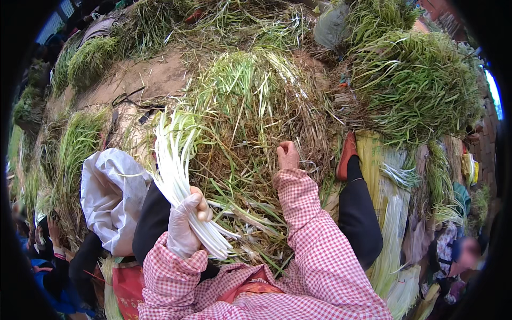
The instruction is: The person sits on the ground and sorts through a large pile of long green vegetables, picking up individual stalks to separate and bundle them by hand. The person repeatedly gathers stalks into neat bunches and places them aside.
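Observation:
My left hand, in a thin whitish glove, is closed around a bundle of long white-stemmed leafy vegetables; the pale stem ends stick out below the fist. Bare, my right hand is over the brown, rooty part of a plant heap, its fingers curled; whether it pinches a thin stem is not visible. Beyond it lies a pile of green and white stalks with dried leaves. Loose trimmings cover the ground between my knees.
A white sack stands by my left knee. At right, a large green heap rises behind a yellow woven sheet bearing cleaned white stalks. People sit at both edges, near a red bag at lower left.

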Action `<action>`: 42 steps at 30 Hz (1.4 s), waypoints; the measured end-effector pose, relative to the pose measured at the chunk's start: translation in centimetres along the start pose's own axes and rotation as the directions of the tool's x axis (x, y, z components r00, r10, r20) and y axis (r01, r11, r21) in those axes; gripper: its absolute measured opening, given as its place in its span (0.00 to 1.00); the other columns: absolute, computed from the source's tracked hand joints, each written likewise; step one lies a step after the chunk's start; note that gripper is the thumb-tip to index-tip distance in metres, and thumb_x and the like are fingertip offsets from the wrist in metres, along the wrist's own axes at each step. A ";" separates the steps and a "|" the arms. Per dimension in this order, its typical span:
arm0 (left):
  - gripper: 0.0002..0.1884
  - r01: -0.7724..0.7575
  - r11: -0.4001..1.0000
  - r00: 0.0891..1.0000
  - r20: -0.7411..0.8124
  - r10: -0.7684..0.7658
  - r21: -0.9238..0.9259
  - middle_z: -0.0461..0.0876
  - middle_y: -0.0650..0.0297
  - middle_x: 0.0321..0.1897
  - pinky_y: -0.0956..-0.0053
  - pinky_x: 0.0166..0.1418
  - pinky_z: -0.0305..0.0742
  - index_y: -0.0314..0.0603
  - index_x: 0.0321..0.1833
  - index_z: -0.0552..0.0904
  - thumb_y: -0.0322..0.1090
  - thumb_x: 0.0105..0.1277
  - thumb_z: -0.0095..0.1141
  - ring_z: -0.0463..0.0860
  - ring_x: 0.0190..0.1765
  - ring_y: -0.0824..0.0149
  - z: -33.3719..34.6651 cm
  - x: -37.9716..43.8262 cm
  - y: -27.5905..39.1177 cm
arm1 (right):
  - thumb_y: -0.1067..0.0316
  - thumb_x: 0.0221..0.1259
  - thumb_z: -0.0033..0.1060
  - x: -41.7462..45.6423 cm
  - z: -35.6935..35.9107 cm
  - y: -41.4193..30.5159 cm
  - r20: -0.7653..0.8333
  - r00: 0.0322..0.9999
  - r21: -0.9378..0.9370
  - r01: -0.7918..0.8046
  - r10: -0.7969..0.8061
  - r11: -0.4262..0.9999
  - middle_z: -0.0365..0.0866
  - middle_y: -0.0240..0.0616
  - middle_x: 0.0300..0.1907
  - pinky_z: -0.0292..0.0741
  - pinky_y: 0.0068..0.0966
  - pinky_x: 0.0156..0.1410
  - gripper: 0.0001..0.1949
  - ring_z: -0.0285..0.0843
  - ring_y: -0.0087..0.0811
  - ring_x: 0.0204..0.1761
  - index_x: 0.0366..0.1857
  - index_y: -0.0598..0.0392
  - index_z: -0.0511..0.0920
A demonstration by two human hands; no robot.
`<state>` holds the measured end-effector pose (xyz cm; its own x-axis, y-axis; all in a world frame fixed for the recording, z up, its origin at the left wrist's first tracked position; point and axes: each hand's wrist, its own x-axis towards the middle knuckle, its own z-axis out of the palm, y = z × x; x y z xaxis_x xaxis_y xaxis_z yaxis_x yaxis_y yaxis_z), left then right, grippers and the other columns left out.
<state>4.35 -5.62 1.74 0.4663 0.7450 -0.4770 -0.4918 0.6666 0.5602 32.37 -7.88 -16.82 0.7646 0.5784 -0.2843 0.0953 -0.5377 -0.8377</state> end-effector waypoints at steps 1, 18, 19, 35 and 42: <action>0.08 -0.003 1.000 1.000 0.007 0.003 -0.002 0.74 0.66 0.20 0.80 0.25 0.65 0.41 0.36 0.74 0.31 0.60 0.61 0.70 0.19 0.76 -0.1 0.0 0.1 | 0.67 0.62 0.55 -0.8 1.2 -0.4 0.059 0.998 -0.148 0.043 -0.035 0.988 0.77 0.42 0.44 0.76 0.27 0.51 0.14 0.77 0.33 0.47 0.50 0.58 0.71; 0.10 0.089 0.982 0.992 -0.109 -0.071 0.165 0.79 0.63 0.25 0.82 0.20 0.71 0.37 0.44 0.77 0.28 0.60 0.60 0.76 0.19 0.73 -0.5 0.0 -0.5 | 0.69 0.64 0.55 -20.2 -3.4 -7.8 0.633 0.679 0.482 0.032 -0.373 0.876 0.77 0.31 0.38 0.71 0.19 0.47 0.15 0.73 0.21 0.39 0.53 0.58 0.76; 0.12 0.077 0.975 0.992 -0.111 -0.054 0.210 0.79 0.63 0.26 0.82 0.20 0.71 0.37 0.45 0.77 0.28 0.60 0.60 0.76 0.19 0.73 -1.0 0.3 -0.7 | 0.70 0.65 0.54 -20.2 -2.3 -7.1 0.609 0.656 0.455 0.172 -0.446 0.874 0.77 0.30 0.40 0.70 0.17 0.48 0.15 0.72 0.18 0.39 0.54 0.59 0.76; 0.11 0.140 0.921 0.988 -0.116 -0.104 0.363 0.78 0.64 0.24 0.83 0.22 0.69 0.33 0.41 0.77 0.25 0.55 0.61 0.74 0.19 0.74 -1.0 -0.2 -3.2 | 0.62 0.61 0.61 -18.5 -0.6 -9.0 0.588 0.786 0.496 -0.166 -0.189 0.853 0.78 0.30 0.38 0.69 0.18 0.46 0.13 0.71 0.18 0.39 0.43 0.58 0.76; 0.11 0.015 0.955 0.981 -0.191 0.043 0.296 0.79 0.66 0.25 0.84 0.21 0.67 0.35 0.41 0.79 0.26 0.55 0.63 0.74 0.18 0.76 -1.0 0.2 -3.4 | 0.64 0.71 0.44 -19.7 0.6 -8.1 0.459 0.876 0.888 -0.458 -0.145 0.045 0.74 0.29 0.28 0.72 0.28 0.50 0.08 0.73 0.24 0.32 0.42 0.53 0.74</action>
<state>5.39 -7.73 -0.98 0.2952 0.7646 -0.5730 -0.2448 0.6402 0.7281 16.13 -14.55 -4.76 0.3636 0.8664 -0.3422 -0.9117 0.2556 -0.3215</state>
